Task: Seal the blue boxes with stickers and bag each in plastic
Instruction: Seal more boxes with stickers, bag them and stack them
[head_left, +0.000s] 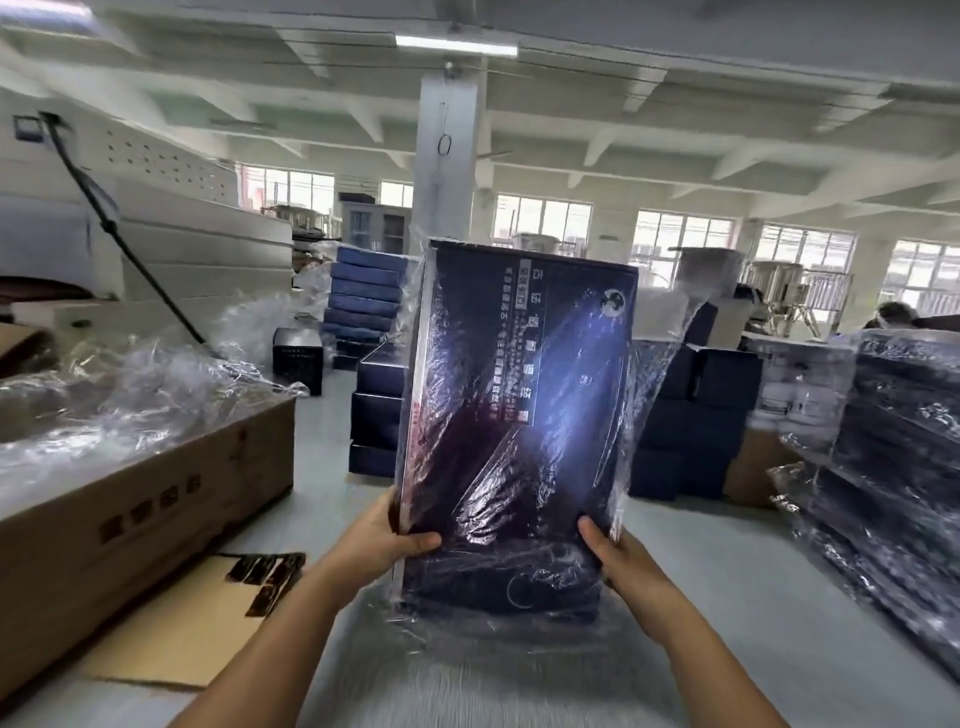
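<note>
I hold a flat dark blue box (519, 405) upright in front of me, its printed face toward the camera. A clear plastic bag (654, 374) covers it and hangs loose on the right side and below the bottom edge. My left hand (384, 540) grips the box's lower left edge, thumb on the front face. At the lower right edge my right hand (618, 561) grips the same way, thumb pressing the plastic. Strips of dark stickers (267, 577) lie on a cardboard flap at the lower left.
A large cardboard carton (130, 499) filled with crumpled clear bags (130, 384) stands at the left. Unbagged blue boxes (376, 415) are stacked behind the held box and at a far stack (361, 296). Bagged boxes (893, 467) pile at the right. A pillar (447, 161) rises behind.
</note>
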